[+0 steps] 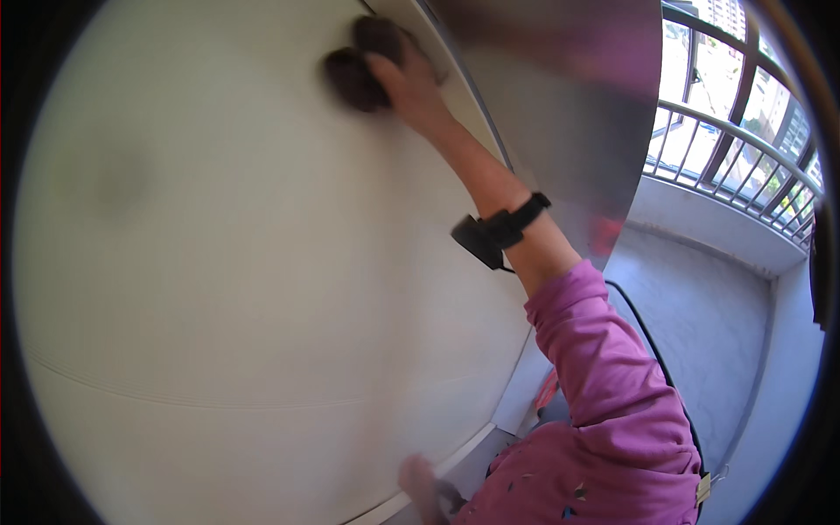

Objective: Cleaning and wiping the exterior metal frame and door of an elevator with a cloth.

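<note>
My right hand point(403, 79), on the raised and outstretched arm, grips a dark brown, soft-looking wad point(361, 72), blurred, perhaps a cloth. The wad is at the surface of a large off-white panel point(230, 230), near its upper right edge. A black strap with a black box point(489, 236) is around the right forearm. Low in the view, my left hand point(417, 472) is blurred near the panel's lower edge, with a dark band at its wrist. Its fingers cannot be made out clearly.
A glossy grey panel point(558, 131) with pink reflections stands right of the white one. Beyond are a metal railing point(735, 131), windows and a grey floor point(695, 315). A black cable point(650, 335) runs behind the right sleeve. A red item point(546, 390) lies low beside the body.
</note>
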`<state>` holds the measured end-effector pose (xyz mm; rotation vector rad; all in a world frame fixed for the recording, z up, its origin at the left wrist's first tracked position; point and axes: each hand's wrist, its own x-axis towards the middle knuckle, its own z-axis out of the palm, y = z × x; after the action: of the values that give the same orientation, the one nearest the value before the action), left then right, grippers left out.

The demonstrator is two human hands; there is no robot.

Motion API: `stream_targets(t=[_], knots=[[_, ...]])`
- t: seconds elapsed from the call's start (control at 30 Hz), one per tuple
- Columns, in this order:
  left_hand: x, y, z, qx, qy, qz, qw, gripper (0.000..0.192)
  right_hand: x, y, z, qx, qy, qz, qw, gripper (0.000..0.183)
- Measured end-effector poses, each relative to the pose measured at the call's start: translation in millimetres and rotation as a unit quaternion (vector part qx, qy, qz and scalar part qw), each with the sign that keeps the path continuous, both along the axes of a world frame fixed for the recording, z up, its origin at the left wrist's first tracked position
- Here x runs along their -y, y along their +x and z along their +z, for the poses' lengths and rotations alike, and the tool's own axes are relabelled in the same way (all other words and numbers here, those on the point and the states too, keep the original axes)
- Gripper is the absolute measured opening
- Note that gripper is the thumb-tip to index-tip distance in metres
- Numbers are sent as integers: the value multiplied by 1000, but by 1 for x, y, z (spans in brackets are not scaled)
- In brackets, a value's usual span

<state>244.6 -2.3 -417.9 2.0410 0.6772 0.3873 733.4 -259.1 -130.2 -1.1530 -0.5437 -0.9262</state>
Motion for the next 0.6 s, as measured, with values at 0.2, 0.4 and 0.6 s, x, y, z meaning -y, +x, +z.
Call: stream_targets(t=[0.2, 0.4, 0.6], knots=[[13, 3, 15, -56, -50, 52, 996, 11, -2, -12, -209, -184, -14, -51, 981, 52], [19, 10, 37, -125, -85, 32, 988, 16, -27, -25, -423, -425, 118, -124, 889, 45], [18, 0, 30, -118, -61, 61, 989, 17, -58, -56, -435, -524, 426, 10, 738, 36]])
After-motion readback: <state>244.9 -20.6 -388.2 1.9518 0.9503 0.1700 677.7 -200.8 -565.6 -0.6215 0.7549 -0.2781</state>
